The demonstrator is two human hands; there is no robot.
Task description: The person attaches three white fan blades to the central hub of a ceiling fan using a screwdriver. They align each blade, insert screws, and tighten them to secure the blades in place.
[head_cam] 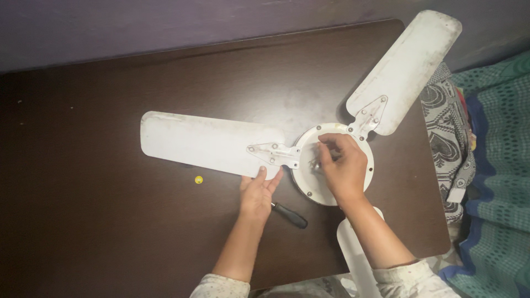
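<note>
Nearest the person, a white fan blade runs off the near edge of the dark brown bench, partly hidden behind the right forearm. Just left of it, a black-handled screwdriver lies on the bench, its tip end passing under the left wrist. The left hand lies flat, palm down, fingers straight and together, their tips pressing the near edge of the left blade where its metal bracket meets the motor; its grip holds nothing, only steadying. To the right, the right hand arches over the middle of the round white motor housing of the ceiling fan, which lies flat toward the right side of the bench. Its fingers curl inward with thumb and fingertips pinched together at the hub; what they pinch is too small to tell. The blades are white, scuffed and dusty, each bolted on by a pale bracket with small screws. A small yellow round piece lies alone to the left. Farther off, the third blade reaches toward the far right corner, above patterned cloth beside a green bedspread.
</note>
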